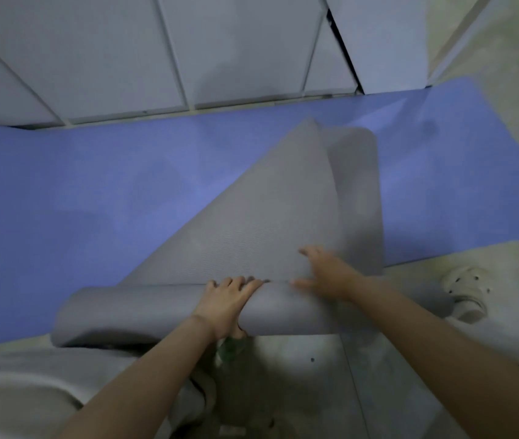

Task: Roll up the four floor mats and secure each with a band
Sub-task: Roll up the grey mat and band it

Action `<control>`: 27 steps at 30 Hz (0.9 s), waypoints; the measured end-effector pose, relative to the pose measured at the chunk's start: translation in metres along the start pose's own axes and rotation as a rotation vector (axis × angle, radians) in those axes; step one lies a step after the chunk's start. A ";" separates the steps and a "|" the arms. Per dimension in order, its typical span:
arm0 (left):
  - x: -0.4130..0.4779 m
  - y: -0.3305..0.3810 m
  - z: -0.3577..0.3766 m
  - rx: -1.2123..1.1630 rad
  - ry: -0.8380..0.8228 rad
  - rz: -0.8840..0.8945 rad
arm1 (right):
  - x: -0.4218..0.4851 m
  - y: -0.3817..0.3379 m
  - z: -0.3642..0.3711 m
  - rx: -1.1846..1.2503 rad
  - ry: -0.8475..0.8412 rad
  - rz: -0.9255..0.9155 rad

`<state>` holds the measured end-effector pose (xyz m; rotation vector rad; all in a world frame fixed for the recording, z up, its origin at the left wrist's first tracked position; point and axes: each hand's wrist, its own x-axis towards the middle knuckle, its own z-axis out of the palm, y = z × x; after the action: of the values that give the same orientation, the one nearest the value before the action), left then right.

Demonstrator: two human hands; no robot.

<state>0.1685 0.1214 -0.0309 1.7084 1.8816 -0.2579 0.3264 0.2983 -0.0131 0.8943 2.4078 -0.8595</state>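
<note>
Gripping the grey mat (252, 201) roll's edge with left hand (226, 304), right hand (326, 275) fingers spread flat.

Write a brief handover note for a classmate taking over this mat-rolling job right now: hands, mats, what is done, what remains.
Left hand grips the rolled end of the grey mat; right hand presses flat on its unrolled part.
The grey mat lies slantwise across the blue mat, which is flat on the floor by the cabinets; the grey mat's far end curls up.
Done: the grey roll is started.
To do: finish that roll and band it, then roll the blue mat. No band is plainly visible, and only two mats show.
</note>
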 end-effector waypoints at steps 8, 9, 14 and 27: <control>0.018 -0.003 0.018 -0.012 -0.098 0.045 | 0.082 0.039 -0.017 0.174 0.348 0.384; 0.019 -0.005 0.018 -0.012 -0.103 0.050 | 0.090 0.046 -0.018 0.203 0.348 0.425; 0.023 -0.013 0.015 -0.022 -0.116 0.047 | 0.105 0.058 -0.013 0.682 0.292 0.457; 0.011 -0.029 0.014 0.003 -0.191 0.080 | 0.097 0.081 -0.020 0.560 0.419 0.505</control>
<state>0.1447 0.1193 -0.0546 1.6924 1.6725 -0.3781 0.3108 0.4021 -0.0867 1.9595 2.0940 -1.2477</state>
